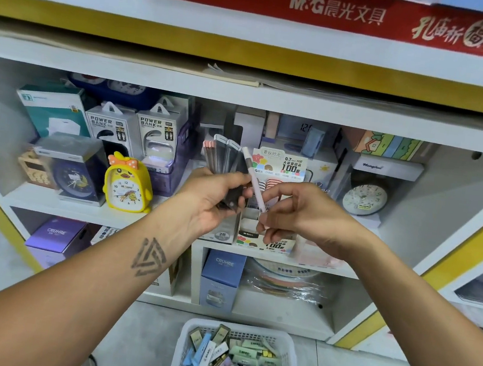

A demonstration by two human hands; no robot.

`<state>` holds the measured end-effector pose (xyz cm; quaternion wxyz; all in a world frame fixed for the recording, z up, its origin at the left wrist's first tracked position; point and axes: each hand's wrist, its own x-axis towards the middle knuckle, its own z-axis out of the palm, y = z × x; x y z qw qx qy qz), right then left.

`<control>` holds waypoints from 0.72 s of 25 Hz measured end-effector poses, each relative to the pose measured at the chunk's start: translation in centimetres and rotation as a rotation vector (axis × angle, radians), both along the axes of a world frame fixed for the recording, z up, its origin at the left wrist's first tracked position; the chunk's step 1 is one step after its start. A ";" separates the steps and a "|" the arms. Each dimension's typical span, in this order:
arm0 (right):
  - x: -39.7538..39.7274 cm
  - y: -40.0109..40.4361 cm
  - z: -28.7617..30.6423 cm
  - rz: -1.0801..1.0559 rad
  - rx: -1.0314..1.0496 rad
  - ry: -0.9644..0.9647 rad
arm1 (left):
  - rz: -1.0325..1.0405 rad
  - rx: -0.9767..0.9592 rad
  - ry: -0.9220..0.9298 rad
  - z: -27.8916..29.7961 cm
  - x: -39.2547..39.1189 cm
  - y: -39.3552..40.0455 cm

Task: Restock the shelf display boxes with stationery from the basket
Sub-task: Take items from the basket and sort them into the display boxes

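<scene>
mid-restock — left hand [213, 200] clenches fanned lead cases [225, 158], right hand [294, 213] pinches one white case [254, 184]; next — slot it into display box [270, 238].

- yellow duck alarm clock [128, 184] on left shelf, upright
- two white power bank boxes [132, 136] side by side behind it
- dark blue clock in clear case [74, 173], left of the duck
- round white clock [364, 198] on right side
- purple CRUHRE box [58, 236] lower left
- blue CRUHRE box [220, 280] lower middle
- red M&G banner [334, 11] along top
</scene>
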<state>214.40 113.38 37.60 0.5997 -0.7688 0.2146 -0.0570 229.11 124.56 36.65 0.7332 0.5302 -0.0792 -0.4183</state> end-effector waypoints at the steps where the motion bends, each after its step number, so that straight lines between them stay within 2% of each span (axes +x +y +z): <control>1: -0.3 0.0 0.1 0.021 0.005 0.010 | -0.015 -0.002 -0.013 0.0 -0.3 -0.2; 5: -1.5 -0.6 0.3 0.089 -0.024 0.065 | -0.084 -0.023 -0.057 0.0 -1.5 -1.0; 7: -2.1 -1.5 1.0 0.056 -0.073 0.065 | -0.111 -0.037 -0.081 0.0 -2.0 -1.4; 11: -2.7 -3.4 1.9 -0.249 -0.067 -0.220 | -0.218 -0.024 -0.172 -0.1 -3.4 -2.0; 13: -2.6 -3.5 1.8 -0.271 -0.058 -0.306 | -0.272 -0.027 -0.206 -0.2 -4.2 -2.3; 16: -2.8 -4.0 2.3 -0.366 -0.169 -0.358 | -0.250 -0.024 -0.199 -0.5 -4.7 -2.8; 18: -3.4 -4.8 2.9 -0.493 -0.344 -0.417 | -0.182 -0.016 -0.172 -0.7 -4.2 -3.1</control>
